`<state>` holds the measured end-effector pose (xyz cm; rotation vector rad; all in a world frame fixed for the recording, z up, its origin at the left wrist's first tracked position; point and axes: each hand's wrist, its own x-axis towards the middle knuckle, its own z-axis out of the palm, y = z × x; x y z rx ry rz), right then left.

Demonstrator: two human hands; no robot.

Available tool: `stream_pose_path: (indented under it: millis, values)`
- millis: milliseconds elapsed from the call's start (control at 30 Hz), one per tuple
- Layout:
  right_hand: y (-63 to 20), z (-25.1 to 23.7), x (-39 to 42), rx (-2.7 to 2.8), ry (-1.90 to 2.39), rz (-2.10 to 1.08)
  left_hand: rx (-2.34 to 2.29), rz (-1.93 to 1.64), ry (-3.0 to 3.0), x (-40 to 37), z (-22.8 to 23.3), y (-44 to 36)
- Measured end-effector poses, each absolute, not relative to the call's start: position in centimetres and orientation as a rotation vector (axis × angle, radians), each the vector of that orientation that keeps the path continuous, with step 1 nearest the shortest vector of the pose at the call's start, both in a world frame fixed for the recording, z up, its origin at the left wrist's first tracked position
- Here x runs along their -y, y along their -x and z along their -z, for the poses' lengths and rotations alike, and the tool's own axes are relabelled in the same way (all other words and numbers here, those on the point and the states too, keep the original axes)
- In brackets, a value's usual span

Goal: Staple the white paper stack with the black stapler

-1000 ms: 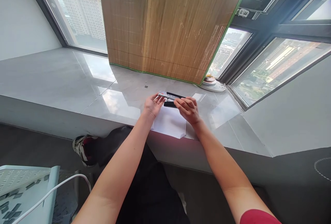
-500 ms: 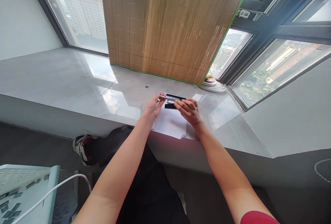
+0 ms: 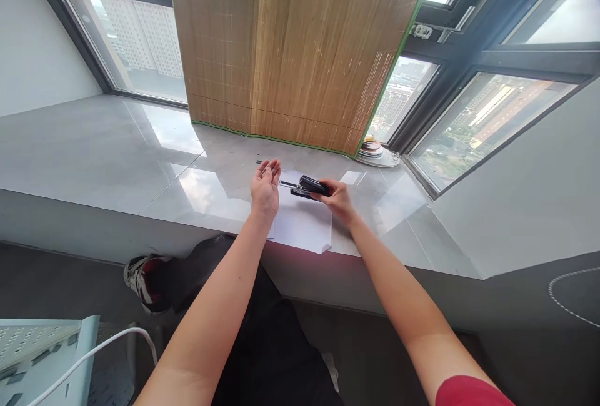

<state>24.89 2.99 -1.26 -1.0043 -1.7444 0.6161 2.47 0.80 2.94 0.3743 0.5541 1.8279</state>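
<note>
2 hands over the sheet of white paper (image 3: 302,226) at the near edge of the grey sill (image 3: 140,162). Right hand (image 3: 338,198) closed around the black stapler (image 3: 307,187), held just above the paper's far end, metal tip pointing left. Left hand (image 3: 265,185) open, fingers spread, empty, just left of the tip.

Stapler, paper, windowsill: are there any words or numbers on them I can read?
No readable text anywhere.
Stapler in the right hand: no label shows.
White paper: looks blank.
Left hand: open, holds nothing.
Round stack by the window: too small to read.
</note>
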Motion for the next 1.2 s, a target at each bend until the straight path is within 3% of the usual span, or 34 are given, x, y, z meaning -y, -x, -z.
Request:
stream_pose_path:
  millis: [133,267,433,733,1067,1200]
  values:
    - [-24.4,1.7,-3.2,1.842,1.024,-0.709,-0.548,-1.754,-0.522,-0.2,-3.3,-2.8]
    - [-24.3,1.1,-2.8,1.89,1.028,-0.59,-0.595,-1.624,-0.712,0.3,-3.3,-3.5]
    - [-24.6,-0.1,-1.9,1.787,0.741,-0.46,-0.716,-1.447,-1.05,1.1,-3.0,-4.5]
    - [-24.5,-0.2,-1.5,1.842,0.612,-0.66,-0.7,-1.328,-1.113,2.5,-3.7,-5.2]
    - [-24.4,-0.5,-1.2,1.727,0.625,-0.88,-0.737,-1.319,-1.258,2.4,-3.4,-5.2]
    - [-25.4,-0.3,-1.8,1.666,0.691,-0.784,-0.755,-1.46,-1.232,3.1,-4.0,-5.1]
